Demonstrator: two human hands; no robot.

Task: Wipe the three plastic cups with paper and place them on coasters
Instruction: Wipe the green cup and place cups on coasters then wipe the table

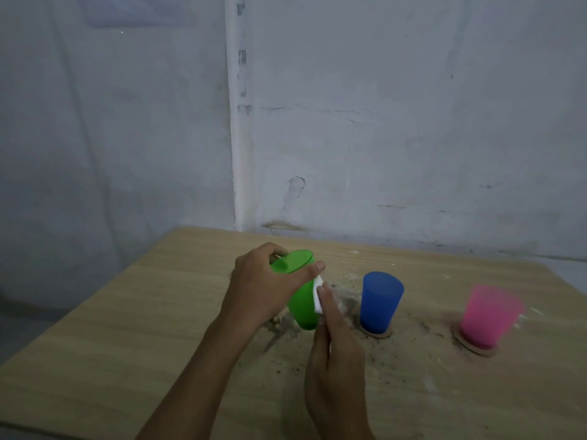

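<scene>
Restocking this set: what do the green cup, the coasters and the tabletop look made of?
Green cup: likely plastic, smooth, slightly translucent, soft sheen. Coasters: thin tan discs, matte, probably cork or fibreboard; unclear which. Tabletop: pale wood-grain surface, flat and matte, possibly laminate rather than solid wood.

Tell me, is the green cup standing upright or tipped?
Tipped. The left hand holds the green cup off the table, its mouth leaning away, while the right hand presses paper against its side.

Gritty wooden table point(133, 328), perhaps sand-strewn.
</scene>
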